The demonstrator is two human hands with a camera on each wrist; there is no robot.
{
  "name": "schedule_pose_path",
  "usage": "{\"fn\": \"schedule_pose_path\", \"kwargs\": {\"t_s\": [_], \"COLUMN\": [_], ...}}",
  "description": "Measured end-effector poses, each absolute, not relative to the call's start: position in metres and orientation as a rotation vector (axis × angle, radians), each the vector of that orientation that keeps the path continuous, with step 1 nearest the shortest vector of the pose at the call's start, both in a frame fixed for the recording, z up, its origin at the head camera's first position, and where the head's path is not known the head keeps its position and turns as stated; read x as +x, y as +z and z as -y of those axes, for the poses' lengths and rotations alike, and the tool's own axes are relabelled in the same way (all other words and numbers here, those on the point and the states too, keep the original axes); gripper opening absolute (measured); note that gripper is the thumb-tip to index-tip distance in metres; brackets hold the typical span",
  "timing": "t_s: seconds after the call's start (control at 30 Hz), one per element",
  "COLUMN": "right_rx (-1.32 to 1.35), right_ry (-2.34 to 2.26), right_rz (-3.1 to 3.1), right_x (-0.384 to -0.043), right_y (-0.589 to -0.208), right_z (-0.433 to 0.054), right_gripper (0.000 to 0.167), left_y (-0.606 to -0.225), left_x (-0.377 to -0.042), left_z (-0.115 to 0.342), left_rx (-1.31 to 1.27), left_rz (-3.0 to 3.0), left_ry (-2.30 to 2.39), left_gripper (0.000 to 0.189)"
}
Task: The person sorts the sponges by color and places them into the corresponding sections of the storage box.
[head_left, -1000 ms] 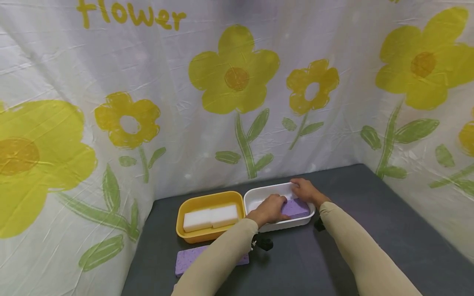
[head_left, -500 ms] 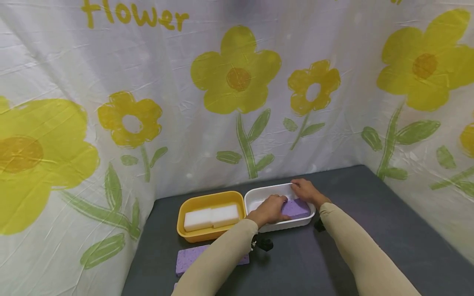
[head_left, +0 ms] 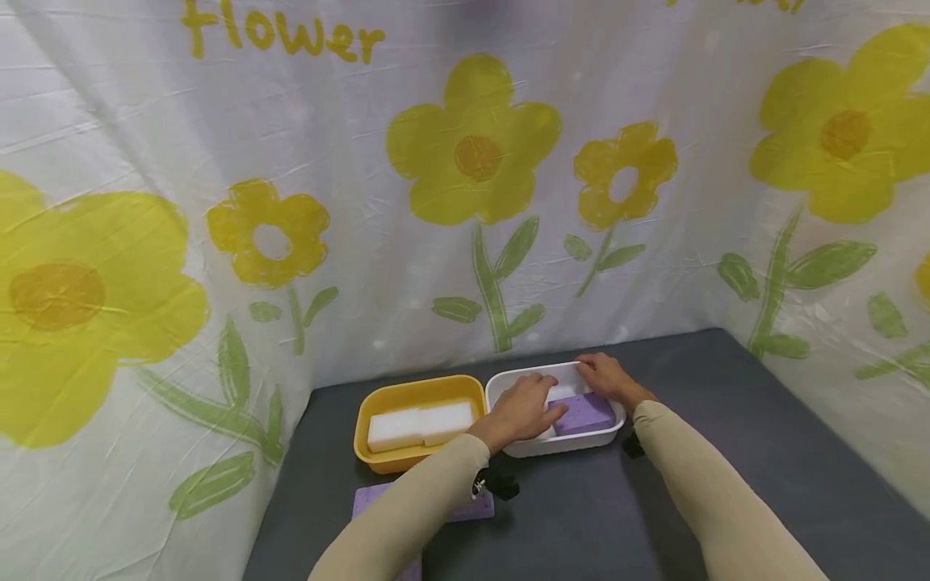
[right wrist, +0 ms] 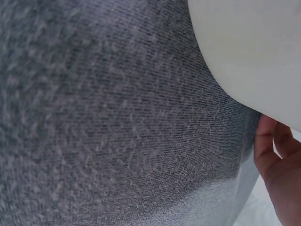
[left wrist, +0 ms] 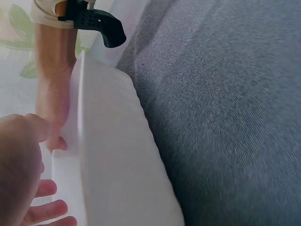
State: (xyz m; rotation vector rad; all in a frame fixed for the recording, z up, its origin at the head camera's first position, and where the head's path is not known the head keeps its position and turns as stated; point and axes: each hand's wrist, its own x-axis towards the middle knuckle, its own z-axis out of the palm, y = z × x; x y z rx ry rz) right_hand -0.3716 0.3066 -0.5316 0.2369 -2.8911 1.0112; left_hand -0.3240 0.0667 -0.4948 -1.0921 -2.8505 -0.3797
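A purple sponge point(head_left: 584, 414) lies flat in the right end of the white plastic bin point(head_left: 581, 441). My left hand point(head_left: 521, 410) hovers over the bin's left half, its fingers spread and holding nothing, the thumb near the sponge's left edge. In the left wrist view its fingers point(left wrist: 47, 212) stand apart beside the bin's wall. With the right hand point(head_left: 609, 379) I grip the bin's back right rim; the right wrist view has fingers point(right wrist: 265, 136) against the outer wall, and the thumb shows on the inner side in the left wrist view.
Left of the white bin, close against it, stands a yellow bin point(head_left: 392, 466) with two white sponges point(head_left: 395, 430) side by side. More purple sponges point(head_left: 472, 507) lie on the dark cloth-covered table point(head_left: 574, 524) in front, partly under my left forearm. A flower-print curtain point(head_left: 363, 242) borders the table behind.
My left hand has let go of the purple sponge and moved up and left, its fingers opening. The sponge stays in the bin; the right hand keeps its hold. The view shifts slightly.
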Motion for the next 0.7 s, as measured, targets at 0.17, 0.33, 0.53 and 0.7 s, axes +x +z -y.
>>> {"fn": "schedule_pose_path", "kwargs": {"t_s": [0.17,0.33,0.53,0.7], "right_rx": [0.219,0.192,0.16,0.159], "right_ry": [1.037,1.055,1.076,1.086], "right_rz": [2.911,2.931,2.947,2.946], "right_x": [-0.37,-0.37,-0.368,-0.367], "right_y": [-0.529,-0.529,-0.529,-0.528], "right_z": [-0.305,-0.305,-0.305,-0.305], "right_gripper": [0.04,0.041,0.043,0.044], "left_y": [-0.48,-0.465,-0.452,-0.447], "left_x": [-0.319,-0.315,-0.306,-0.299], "left_z": [-0.049,-0.032,-0.017,-0.003], "left_rx": [-1.159,-1.191,-1.236,-1.309], "left_rz": [2.811,2.8,2.797,2.777], "left_ry": [-0.337,-0.316,-0.309,-0.269], "left_gripper": [0.054,0.055,0.057,0.06]}}
